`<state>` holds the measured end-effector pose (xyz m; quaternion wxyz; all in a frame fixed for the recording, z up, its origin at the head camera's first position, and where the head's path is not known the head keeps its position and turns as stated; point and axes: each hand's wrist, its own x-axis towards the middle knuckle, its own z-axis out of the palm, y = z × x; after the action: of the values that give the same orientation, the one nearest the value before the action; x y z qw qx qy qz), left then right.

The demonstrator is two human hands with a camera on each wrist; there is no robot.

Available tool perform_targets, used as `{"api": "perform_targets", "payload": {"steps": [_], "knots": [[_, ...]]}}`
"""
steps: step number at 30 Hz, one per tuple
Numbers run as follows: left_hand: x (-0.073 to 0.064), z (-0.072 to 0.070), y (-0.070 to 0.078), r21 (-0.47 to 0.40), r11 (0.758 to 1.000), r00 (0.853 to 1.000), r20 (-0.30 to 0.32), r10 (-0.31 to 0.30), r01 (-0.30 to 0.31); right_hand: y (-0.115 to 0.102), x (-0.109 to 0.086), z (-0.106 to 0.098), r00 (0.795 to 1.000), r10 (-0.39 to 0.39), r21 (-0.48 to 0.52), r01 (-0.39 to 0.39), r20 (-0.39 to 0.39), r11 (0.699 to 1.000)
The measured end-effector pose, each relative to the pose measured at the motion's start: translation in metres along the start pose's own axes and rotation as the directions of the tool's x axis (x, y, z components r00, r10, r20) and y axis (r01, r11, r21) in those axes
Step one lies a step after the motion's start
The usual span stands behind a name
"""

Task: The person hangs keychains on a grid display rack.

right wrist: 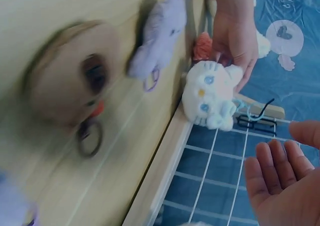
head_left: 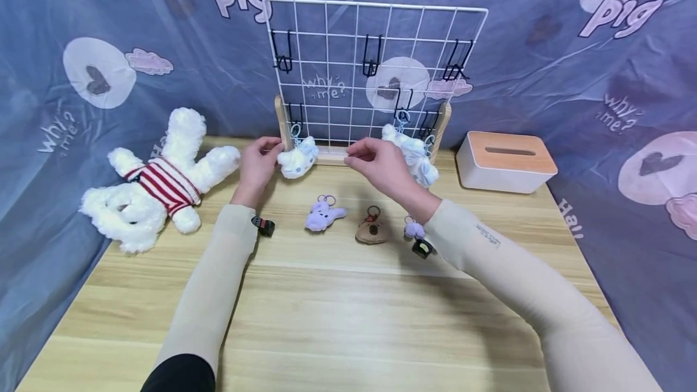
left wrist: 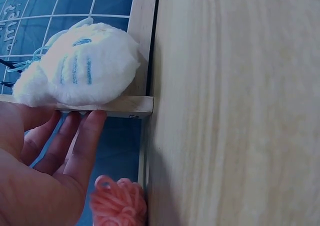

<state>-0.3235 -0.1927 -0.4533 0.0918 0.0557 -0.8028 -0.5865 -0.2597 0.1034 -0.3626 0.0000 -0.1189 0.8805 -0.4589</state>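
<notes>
Bench, back edge: left hand, fingers extended, seemingly settles the kitty; right hand empty, thumb just apart; withdrawing needs lightness.

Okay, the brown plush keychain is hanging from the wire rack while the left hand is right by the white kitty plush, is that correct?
Not quite: the brown plush keychain isn't hanging; it lies on the table, as the head view shows. The left hand is indeed right by the white kitty plush.

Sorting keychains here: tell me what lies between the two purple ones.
Head view: a brown keychain lies between the left purple keychain and the right one.
</notes>
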Motion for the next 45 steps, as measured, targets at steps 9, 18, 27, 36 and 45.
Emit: {"api": "perform_targets", "payload": {"steps": [9, 18, 27, 36, 45], "knots": [[-0.002, -0.001, 0.001, 0.015, 1.000, 1.000, -0.005, 0.008, -0.008, 0.034, -0.039, -0.034, 0.999, 0.049, -0.056, -0.049, 0.002, 0.997], [-0.002, 0.000, 0.001, 0.014, 1.000, 1.000, -0.006, -0.010, 0.010, 0.072, -0.064, -0.056, 0.985, 0.171, -0.104, -0.168, 0.019, 0.980], [-0.003, 0.000, 0.001, 0.006, 1.000, 1.000, -0.009, -0.005, 0.005, 0.101, -0.071, -0.059, 0.984, 0.175, -0.059, -0.177, -0.025, 0.983], [-0.002, 0.000, 0.003, 0.006, 1.000, 1.000, -0.010, -0.003, 0.003, 0.122, -0.073, -0.062, 0.976, 0.215, -0.086, -0.217, -0.033, 0.972], [-0.002, 0.001, 0.001, 0.011, 1.000, 1.000, -0.009, -0.006, 0.006, 0.134, -0.075, -0.067, 0.949, 0.312, -0.152, -0.304, 0.036, 0.941]]}}
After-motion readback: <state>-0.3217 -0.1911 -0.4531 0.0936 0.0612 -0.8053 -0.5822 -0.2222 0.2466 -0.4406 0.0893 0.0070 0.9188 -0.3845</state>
